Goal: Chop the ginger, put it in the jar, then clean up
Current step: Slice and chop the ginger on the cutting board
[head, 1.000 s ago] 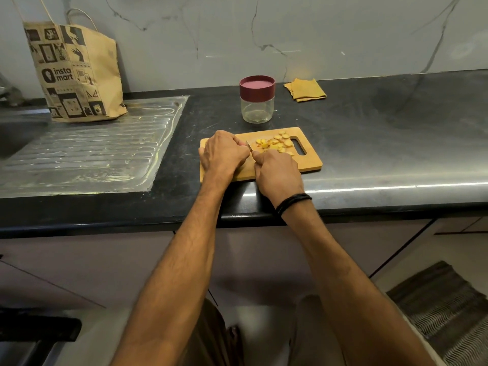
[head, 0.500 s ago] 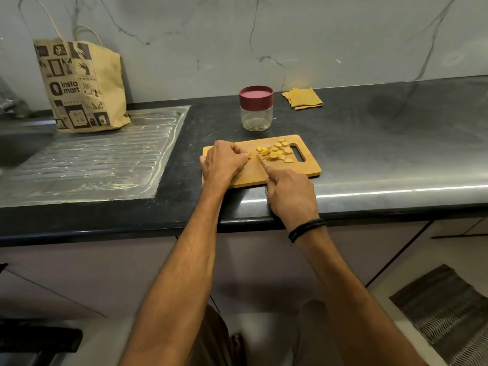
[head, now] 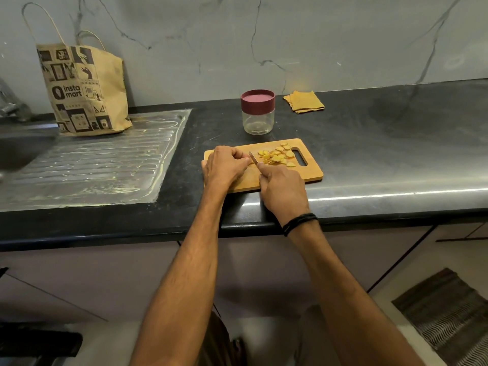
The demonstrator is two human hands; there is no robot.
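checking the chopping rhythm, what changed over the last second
The right hand drew the knife back toward the counter edge, then forward again beside the left hand, which stayed curled on the cutting board. The ginger slices and jar did not move.

Wall (head: pixel 317 35): grey marble-look slab with dark veins.
Countertop (head: pixel 396 141): black stone, with a bright strip of light along its front edge.
Drainboard (head: pixel 92 165): ribbed steel, set into the counter's left.
Cabinets (head: pixel 79 273): pale mauve fronts below.
Floor (head: pixel 422 262): pale, with a dark woven mat (head: pixel 449 313) at right.
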